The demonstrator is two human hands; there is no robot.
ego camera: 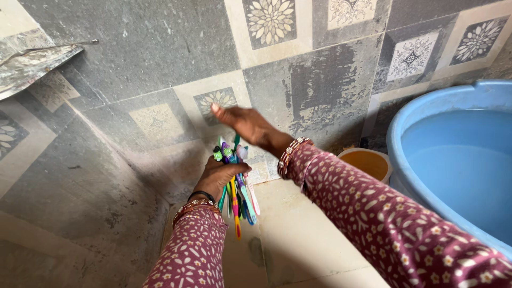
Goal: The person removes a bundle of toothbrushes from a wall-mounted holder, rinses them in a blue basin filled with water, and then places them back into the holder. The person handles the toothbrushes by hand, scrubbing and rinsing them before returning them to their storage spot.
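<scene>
Both arms reach forward, patterned maroon sleeves to the wrists, bangles on each. Left hand is fisted, knuckles up, thumb wrapped across the front, wrist bent slightly down, a dark band behind its bangles. Right hand sits higher and further out, just above the left, flat and open, fingers together pointing left, palm down. Right forearm crosses diagonally from lower right.
</scene>
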